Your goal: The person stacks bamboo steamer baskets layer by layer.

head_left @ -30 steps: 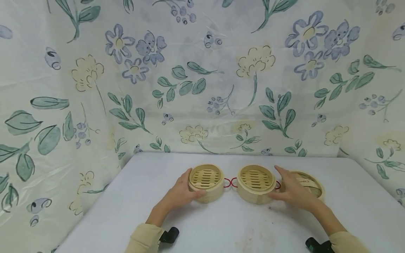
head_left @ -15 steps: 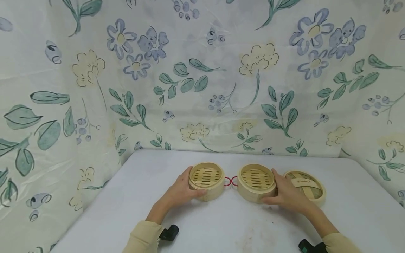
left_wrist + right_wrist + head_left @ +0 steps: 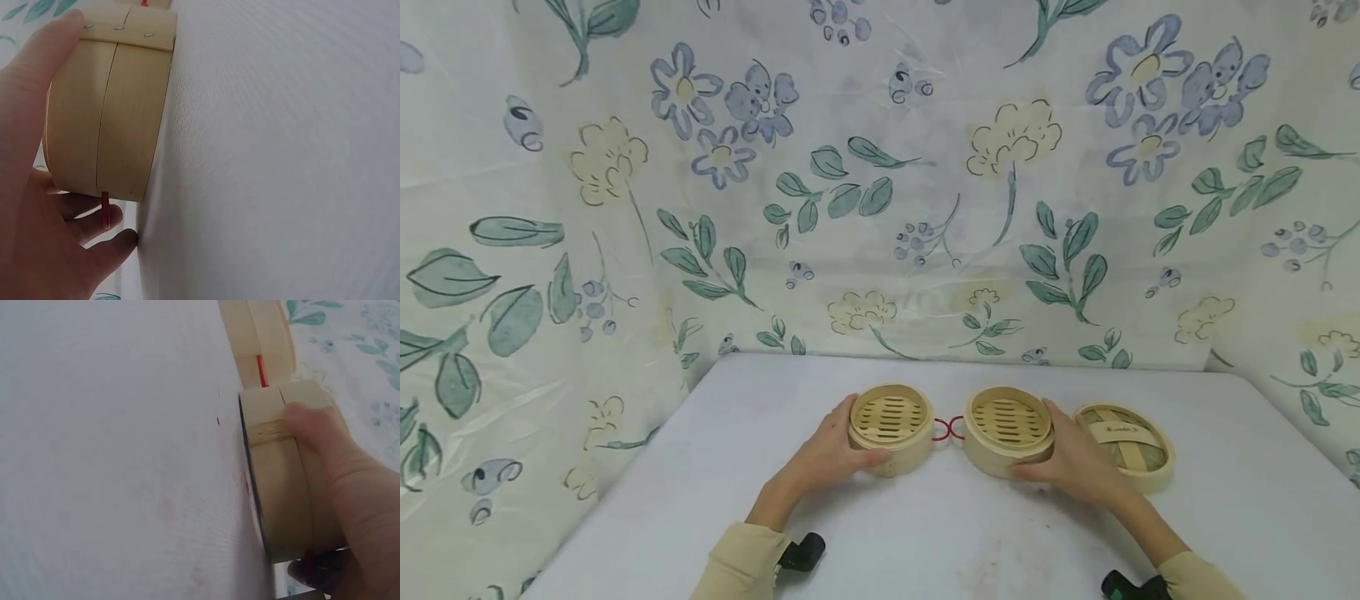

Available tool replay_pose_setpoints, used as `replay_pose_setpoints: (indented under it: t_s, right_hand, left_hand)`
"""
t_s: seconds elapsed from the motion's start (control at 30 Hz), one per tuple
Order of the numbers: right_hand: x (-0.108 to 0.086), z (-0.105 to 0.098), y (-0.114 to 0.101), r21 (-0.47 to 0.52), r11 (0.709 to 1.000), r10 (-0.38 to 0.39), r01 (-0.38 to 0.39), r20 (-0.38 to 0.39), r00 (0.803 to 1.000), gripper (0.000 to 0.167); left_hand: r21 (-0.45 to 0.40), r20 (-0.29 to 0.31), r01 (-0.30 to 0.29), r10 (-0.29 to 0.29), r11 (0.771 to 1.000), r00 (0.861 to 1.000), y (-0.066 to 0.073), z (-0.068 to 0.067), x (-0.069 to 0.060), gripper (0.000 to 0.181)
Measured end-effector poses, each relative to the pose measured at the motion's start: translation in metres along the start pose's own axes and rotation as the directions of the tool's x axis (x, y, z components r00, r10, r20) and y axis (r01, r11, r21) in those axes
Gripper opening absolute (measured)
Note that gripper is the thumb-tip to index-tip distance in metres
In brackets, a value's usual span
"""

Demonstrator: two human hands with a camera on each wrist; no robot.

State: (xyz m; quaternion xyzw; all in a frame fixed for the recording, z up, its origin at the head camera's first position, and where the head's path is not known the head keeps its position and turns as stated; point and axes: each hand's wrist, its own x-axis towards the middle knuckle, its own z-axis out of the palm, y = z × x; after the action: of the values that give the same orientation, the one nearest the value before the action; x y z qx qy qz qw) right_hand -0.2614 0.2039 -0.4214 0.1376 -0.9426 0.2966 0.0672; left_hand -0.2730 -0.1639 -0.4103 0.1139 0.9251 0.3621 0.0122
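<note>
Two round bamboo steamer baskets stand upright side by side on the white table, slatted floors showing. My left hand (image 3: 829,452) grips the left steamer basket (image 3: 912,455), its thumb on the near wall. In the left wrist view, that thumb lies on the bamboo wall (image 3: 106,119) and the other fingers reach round behind, near a red loop (image 3: 105,209). My right hand (image 3: 1078,460) holds the right steamer basket (image 3: 988,456) by its right side. Its thumb presses the near wall (image 3: 278,481) in the right wrist view. Red loops (image 3: 956,427) between the baskets touch or nearly touch.
A bamboo steamer lid (image 3: 1131,442) with crossed strips lies just right of my right hand, partly behind it. The white table (image 3: 925,550) has faint brown smudges near the front. Floral cloth (image 3: 880,208) hangs behind and to both sides.
My right hand has moved left from beside the lid and closed on the right basket, uncovering more of the lid. The left hand stays on its basket. The head view has shifted slightly.
</note>
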Motion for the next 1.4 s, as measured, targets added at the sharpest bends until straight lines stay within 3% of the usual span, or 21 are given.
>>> replay_pose_setpoints:
  t_s: [0.2, 0.6, 0.93, 1.13, 1.4]
  right_hand:
    - [-0.002, -0.003, 0.000, 0.037, 0.998, 0.049, -0.048, -0.026, 0.998, 0.125]
    - [-0.007, -0.007, -0.004, -0.005, 0.992, 0.127, -0.127, -0.043, 0.991, 0.120]
    - [-0.009, -0.013, -0.017, 0.068, 0.990, 0.132, -0.123, -0.149, 0.980, 0.118]
    - [-0.005, -0.009, -0.027, 0.093, 0.994, 0.076, -0.056, -0.226, 0.971, 0.111]
    - [0.004, -0.005, -0.043, 0.128, 0.992, 0.049, -0.019, -0.241, 0.969, 0.109]
  left_hand:
    - [-0.008, 0.006, 0.002, -0.002, 1.000, 1.000, 0.004, 0.000, 0.000, 0.119]
    - [-0.010, 0.027, -0.033, 0.034, 0.999, 0.999, 0.008, 0.004, 0.005, 0.117]
    - [-0.029, 0.021, -0.053, 0.054, 0.998, 0.998, 0.012, 0.008, 0.006, 0.116]
    - [-0.016, 0.003, -0.072, 0.072, 0.997, 0.997, 0.013, 0.007, 0.002, 0.115]
    - [-0.005, -0.019, -0.117, 0.117, 0.993, 0.993, 0.013, 0.009, 0.001, 0.113]
